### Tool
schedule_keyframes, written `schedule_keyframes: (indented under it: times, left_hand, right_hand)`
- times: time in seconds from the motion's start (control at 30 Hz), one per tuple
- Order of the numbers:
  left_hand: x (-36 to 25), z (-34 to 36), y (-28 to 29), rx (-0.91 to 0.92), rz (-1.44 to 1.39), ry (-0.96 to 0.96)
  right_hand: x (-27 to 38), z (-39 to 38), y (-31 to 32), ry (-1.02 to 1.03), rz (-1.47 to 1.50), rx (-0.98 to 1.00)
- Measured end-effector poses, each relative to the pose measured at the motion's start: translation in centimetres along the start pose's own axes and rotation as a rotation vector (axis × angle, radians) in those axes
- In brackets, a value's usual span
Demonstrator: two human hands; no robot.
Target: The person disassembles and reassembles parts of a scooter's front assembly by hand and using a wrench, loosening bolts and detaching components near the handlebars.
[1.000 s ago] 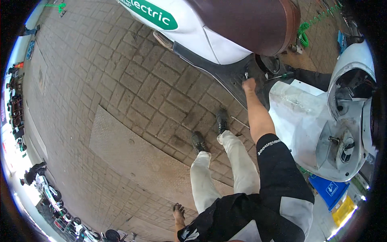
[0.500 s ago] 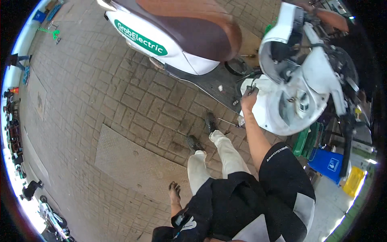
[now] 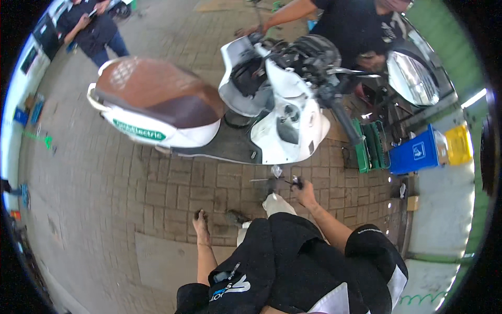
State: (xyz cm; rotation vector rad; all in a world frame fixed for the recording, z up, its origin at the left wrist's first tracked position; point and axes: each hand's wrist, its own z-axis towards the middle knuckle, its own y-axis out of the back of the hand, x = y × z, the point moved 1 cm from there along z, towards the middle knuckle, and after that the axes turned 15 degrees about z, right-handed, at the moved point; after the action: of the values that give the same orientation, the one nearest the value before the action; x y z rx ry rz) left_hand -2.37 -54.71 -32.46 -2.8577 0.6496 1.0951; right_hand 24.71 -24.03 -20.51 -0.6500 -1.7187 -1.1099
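My right hand (image 3: 304, 193) is closed around a screwdriver-like tool (image 3: 297, 182) with a black handle and thin dark shaft. It is held above the paving, on the near side of a white scooter (image 3: 184, 137) with a brown seat. The front shell (image 3: 267, 138) of the scooter stands opened up, with dark inner parts and wiring showing. A small clear plastic bag (image 3: 276, 170) and a thin metal rod (image 3: 259, 180) lie near my shoe. My left hand (image 3: 200, 222) hangs empty at my left, its fingers loosely apart.
Across the scooter a person in black (image 3: 350, 31) reaches toward the handlebar. Another person (image 3: 94, 26) stands far left, holding something small. On the right are a green toolbox (image 3: 361, 146), a blue bin (image 3: 415, 152), a yellow bin (image 3: 459, 145) and a mirror (image 3: 413, 78).
My right hand has drawn back from the scooter's white front shell, bringing the screwdriver-like tool toward me. The view has swung, so more of the scooter and both other people show.
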Motion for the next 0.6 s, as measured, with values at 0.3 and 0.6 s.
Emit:
schedule_keyframes:
  times: [0.3,0.6]
  left_hand:
    - [-24.7,-11.0,-15.9,0.379,0.300,-0.985]
    - [-37.6,-20.5,-34.0,0.220,0.505,-1.705]
  right_hand:
    - [2.6,4.9,14.4,0.180,0.501,-0.391]
    - [12.4,18.6,22.4,0.552,0.111,-0.167]
